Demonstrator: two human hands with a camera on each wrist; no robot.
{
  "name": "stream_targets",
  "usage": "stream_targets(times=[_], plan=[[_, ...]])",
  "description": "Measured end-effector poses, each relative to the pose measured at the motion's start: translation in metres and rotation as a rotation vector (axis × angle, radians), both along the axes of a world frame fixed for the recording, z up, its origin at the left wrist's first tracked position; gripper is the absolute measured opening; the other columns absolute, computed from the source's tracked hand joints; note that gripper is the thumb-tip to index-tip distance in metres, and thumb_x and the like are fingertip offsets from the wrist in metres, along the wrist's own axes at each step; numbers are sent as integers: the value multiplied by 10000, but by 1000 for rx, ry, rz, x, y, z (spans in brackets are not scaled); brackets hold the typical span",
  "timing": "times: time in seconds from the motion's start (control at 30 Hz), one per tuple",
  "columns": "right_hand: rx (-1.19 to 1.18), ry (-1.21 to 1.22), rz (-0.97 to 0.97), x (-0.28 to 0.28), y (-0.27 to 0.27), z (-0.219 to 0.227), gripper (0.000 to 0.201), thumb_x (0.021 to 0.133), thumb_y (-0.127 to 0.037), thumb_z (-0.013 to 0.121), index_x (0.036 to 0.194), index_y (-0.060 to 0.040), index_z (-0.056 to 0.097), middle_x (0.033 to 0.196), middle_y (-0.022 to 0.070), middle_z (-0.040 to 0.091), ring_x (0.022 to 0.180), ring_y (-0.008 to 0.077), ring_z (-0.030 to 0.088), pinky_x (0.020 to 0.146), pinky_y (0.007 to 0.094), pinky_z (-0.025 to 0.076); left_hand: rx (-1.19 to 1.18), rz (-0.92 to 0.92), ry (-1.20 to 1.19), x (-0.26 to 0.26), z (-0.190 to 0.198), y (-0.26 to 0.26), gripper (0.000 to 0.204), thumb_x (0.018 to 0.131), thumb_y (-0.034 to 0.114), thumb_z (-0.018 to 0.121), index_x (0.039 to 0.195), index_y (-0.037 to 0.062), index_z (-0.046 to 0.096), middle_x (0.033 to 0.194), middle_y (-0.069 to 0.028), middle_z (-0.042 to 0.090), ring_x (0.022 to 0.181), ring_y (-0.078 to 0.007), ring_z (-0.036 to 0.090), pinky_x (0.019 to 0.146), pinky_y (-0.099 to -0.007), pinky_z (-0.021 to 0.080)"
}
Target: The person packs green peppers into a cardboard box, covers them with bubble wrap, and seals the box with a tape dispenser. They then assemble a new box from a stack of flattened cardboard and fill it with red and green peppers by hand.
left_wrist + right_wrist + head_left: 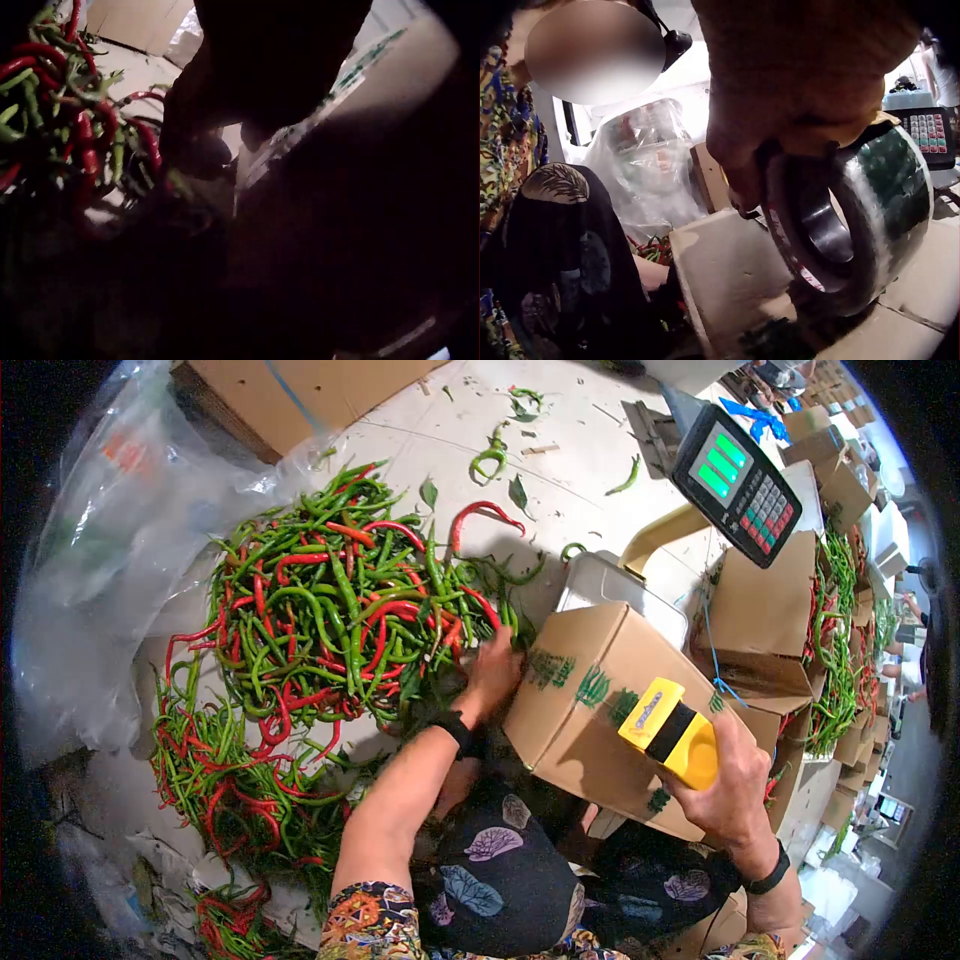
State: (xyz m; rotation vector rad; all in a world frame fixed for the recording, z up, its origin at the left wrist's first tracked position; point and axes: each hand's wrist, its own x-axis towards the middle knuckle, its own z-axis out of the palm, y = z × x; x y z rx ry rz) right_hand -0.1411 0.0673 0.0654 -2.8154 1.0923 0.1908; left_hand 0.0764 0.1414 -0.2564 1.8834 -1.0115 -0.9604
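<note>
A cardboard box [580, 710] with green print stands tilted before the person's knees. At its left edge is the left hand [492, 675], beside the peppers; in the dark left wrist view, the bent fingers of that hand [262, 67] lie about the box's edge [240, 176]. Over the box's right side, the right hand [730, 785] grips a yellow tape dispenser [690, 752]. The right wrist view shows the right hand [802, 82] above a large tape roll [889, 202], close to the cardboard [731, 262]. Shadow hides the left fingertips' exact contact.
Red and green peppers [340, 610] lie heaped at the left, by clear plastic [110, 590]. Behind the box is a scale platform [615, 592] with its display [735, 485]. Open boxes of peppers [835, 650] line the right. Another carton [290, 400] stands at upper left.
</note>
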Motion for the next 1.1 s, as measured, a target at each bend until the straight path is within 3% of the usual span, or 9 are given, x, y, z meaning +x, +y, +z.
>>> stream_targets(times=[0.23, 0.3, 0.33, 0.43, 0.5, 0.6, 0.67, 0.93, 1.1], plan=[[64, -164, 5, -10, -12, -4, 589, 616, -252, 831, 1074, -35, 530, 810, 155, 611, 736, 347, 646, 602, 423, 501, -380, -9, 300, -13, -29, -50, 383, 972, 330, 494, 1158, -4, 506, 1104, -256, 590, 1032, -452, 556, 898, -469, 445], [77, -185, 11, -14, -15, -3, 584, 615, -245, 823, 1075, -32, 533, 815, 154, 611, 728, 347, 645, 600, 421, 499, -259, -217, -412, 2, -22, -47, 442, 1006, 383, 412, 1141, -20, 532, 1105, -228, 603, 1053, -411, 565, 920, -428, 442], [67, -195, 24, -15, -13, -3, 581, 613, -243, 818, 1073, -33, 533, 822, 156, 612, 729, 349, 645, 597, 419, 497, -151, 18, 227, 5, 41, -58, 498, 1023, 424, 361, 1136, -29, 537, 1131, -216, 605, 1080, -390, 561, 960, -406, 428], [96, -222, -31, -21, -11, -9, 562, 613, -239, 803, 1065, -40, 534, 846, 158, 615, 752, 358, 646, 611, 426, 507, -291, -22, 370, -6, 154, -55, 580, 1008, 443, 420, 1334, -35, 460, 1269, -263, 546, 1159, -411, 536, 1025, -408, 405], [78, -277, 19, -24, -13, -8, 549, 605, -223, 802, 1049, -47, 532, 853, 157, 616, 770, 355, 647, 636, 434, 526, -349, -193, -463, -32, 189, -48, 647, 979, 378, 507, 1462, -12, 322, 1379, -295, 448, 1197, -439, 515, 1043, -436, 404], [135, -297, 55, -33, -13, -5, 601, 577, -210, 826, 1060, -52, 507, 913, 173, 610, 803, 360, 647, 658, 444, 548, -224, -239, -527, -29, 182, -55, 691, 958, 307, 563, 1497, 10, 248, 1450, -267, 377, 1302, -408, 434, 1090, -434, 390], [178, -319, 47, -46, -14, 1, 624, 562, -190, 832, 1088, -64, 521, 914, 171, 615, 816, 359, 648, 686, 445, 556, -243, -233, -468, -31, 186, -52, 804, 914, 280, 597, 1532, 43, 140, 1362, -320, 437, 1093, -476, 566, 908, -508, 503], [69, -174, -181, -236, -21, 19, 566, 618, -205, 822, 1089, -39, 556, 923, 176, 643, 856, 356, 661, 737, 431, 547, -97, -273, -443, -31, 204, -58, 697, 967, 300, 536, 1524, 58, 193, 1158, -320, 594, 1005, -459, 598, 878, -510, 482], [65, -338, -225, -297, -5, -33, 637, 618, -228, 846, 1136, -31, 531, 965, 183, 634, 883, 375, 646, 750, 430, 537, -29, -304, -453, -33, 213, -58, 665, 974, 295, 511, 1513, 41, 216, 1192, -337, 577, 1023, -484, 597, 872, -512, 475]])
